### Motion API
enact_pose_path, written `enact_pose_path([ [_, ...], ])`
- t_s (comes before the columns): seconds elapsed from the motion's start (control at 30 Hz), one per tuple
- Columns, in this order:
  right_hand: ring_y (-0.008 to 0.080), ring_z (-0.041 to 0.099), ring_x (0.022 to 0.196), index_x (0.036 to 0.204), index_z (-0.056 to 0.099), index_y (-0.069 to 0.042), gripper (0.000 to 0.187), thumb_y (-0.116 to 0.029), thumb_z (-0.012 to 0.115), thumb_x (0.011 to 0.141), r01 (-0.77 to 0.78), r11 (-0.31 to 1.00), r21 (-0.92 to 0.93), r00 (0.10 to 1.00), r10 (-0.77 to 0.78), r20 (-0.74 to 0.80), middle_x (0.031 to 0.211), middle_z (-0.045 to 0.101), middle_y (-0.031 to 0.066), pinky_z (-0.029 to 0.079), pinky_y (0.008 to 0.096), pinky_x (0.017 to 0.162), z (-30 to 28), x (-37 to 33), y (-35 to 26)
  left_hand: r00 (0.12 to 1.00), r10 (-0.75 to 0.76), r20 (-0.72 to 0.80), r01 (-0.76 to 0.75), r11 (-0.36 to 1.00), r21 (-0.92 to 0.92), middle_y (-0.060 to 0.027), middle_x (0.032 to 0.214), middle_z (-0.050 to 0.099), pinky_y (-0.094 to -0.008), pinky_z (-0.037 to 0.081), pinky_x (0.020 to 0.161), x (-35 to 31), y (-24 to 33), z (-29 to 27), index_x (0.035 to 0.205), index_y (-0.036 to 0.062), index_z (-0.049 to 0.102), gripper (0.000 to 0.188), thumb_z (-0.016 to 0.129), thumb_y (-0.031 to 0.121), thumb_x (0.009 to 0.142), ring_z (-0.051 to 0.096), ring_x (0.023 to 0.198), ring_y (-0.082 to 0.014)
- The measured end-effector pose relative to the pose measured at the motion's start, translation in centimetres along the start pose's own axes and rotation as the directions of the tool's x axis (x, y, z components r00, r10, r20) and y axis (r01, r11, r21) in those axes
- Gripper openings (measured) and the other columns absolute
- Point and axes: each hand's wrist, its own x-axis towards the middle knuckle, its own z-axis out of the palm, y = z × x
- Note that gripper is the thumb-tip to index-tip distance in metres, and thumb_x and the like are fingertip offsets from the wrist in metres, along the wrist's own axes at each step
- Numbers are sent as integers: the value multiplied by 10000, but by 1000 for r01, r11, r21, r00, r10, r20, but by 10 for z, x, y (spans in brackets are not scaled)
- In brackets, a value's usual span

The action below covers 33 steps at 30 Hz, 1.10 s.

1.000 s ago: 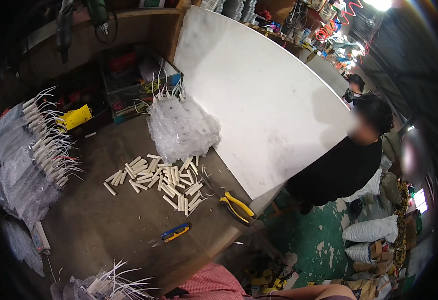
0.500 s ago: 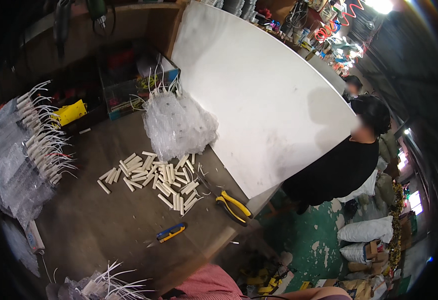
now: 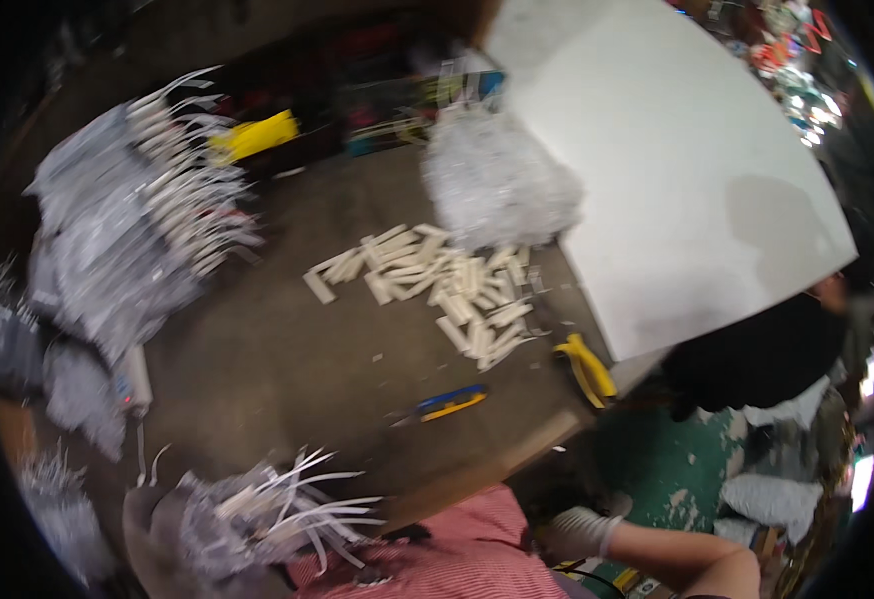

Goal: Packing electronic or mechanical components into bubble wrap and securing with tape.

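My right hand [image 3: 581,531], in a pale knitted glove, hangs beside the red checked cloth on my body, below the table's front edge. Its fingers are blurred and partly dark, so what they do is unclear. No part of my left hand shows. Against my lap at the lower left lies a clear plastic bundle [image 3: 219,529] with white wires sticking out. On the brown table [image 3: 267,349] are a heap of short white sticks [image 3: 457,283], a blue and yellow utility knife [image 3: 452,402] and yellow-handled pliers [image 3: 589,374].
Wrapped bundles with white wire ends [image 3: 117,220] are stacked at the left. Another plastic-wrapped bundle [image 3: 502,185] stands behind the sticks, next to a large white board [image 3: 687,180]. A person in black [image 3: 757,354] is beyond the board. A yellow piece [image 3: 257,136] lies far left.
The view has swung left, so the table things sit further right and blur. My gloved right hand has come into view, and more of the wired bundle on my lap shows.
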Motion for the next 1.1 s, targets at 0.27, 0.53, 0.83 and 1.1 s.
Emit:
enact_pose_path([
  [0.27,345,695,870,930,738,-83,382,-440,610,973,375,920,115,853,-293,-433,868,723,130,539,444,786,-218,-31,-53,973,188,-134,-129,924,360,-187,1065,555,-464,494,776,6,-8,10,1183,41,597,856,841,637,618,591,933,-367],
  [0.53,321,664,844,840,694,-93,204,-296,712,853,-106,961,-254,151,-237,-960,814,657,112,519,455,774,-255,38,-38,961,252,-111,-179,879,443,-191,1119,555,-472,492,839,-3,-11,3,1286,55,578,929,817,685,647,595,985,-385],
  [0.83,327,680,790,841,688,-45,129,-155,688,774,-322,894,-311,168,-270,-948,811,685,137,542,445,714,-275,75,-36,984,170,-50,-130,885,448,-218,1235,559,-487,467,952,2,15,-4,1308,75,596,867,847,614,677,561,1127,-416],
  [1.1,74,670,687,932,601,-20,81,-49,672,958,829,451,332,340,66,-938,764,713,59,551,238,650,-232,37,-118,884,450,-129,-310,768,560,-34,1003,624,-517,427,936,38,67,40,900,160,736,285,818,306,670,599,1002,-305],
])
